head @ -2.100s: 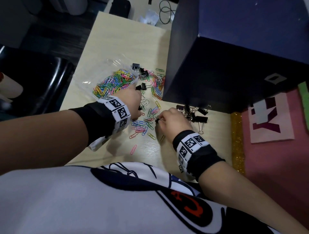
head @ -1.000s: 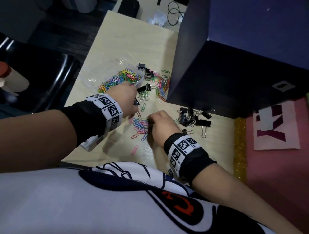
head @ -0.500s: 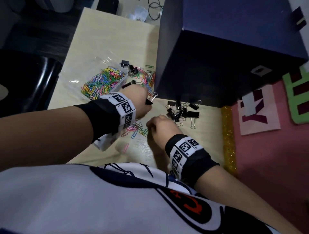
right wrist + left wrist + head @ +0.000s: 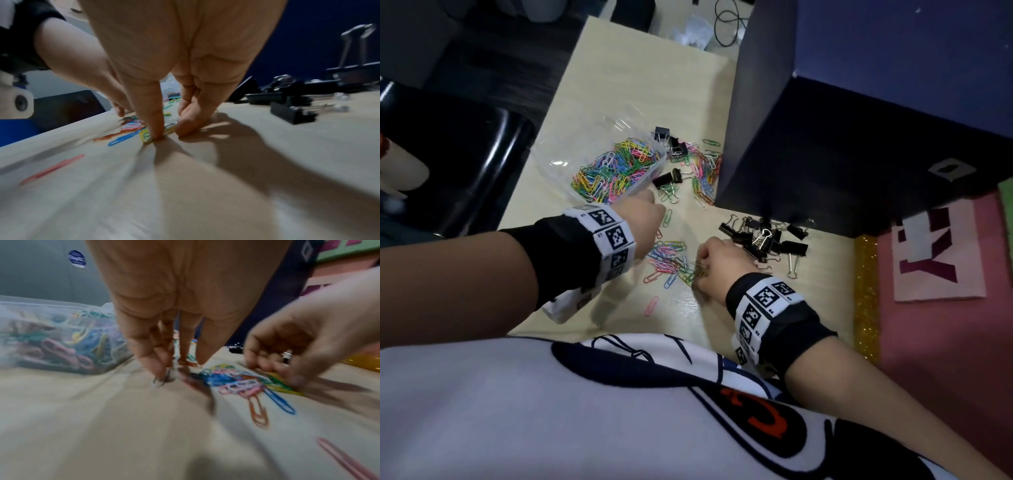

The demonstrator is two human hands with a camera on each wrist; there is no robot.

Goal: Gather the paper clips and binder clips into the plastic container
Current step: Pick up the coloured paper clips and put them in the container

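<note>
left hand (image 4: 642,219) grip pinching a silvery clip | right hand (image 4: 717,265) grip pinching paper clips (image 4: 671,260), frame centre | risk: tangled clips drop short of plastic container (image 4: 551,161)

Both forearms bare. A black cuff (image 4: 565,253) is worn behind the left grip, ringed by a white band (image 4: 609,236) printed with black square codes. The same black cuff (image 4: 791,329) and coded white band (image 4: 763,308) are seen behind the right grip. A white shirt (image 4: 517,411) with black and orange print is worn.
</note>
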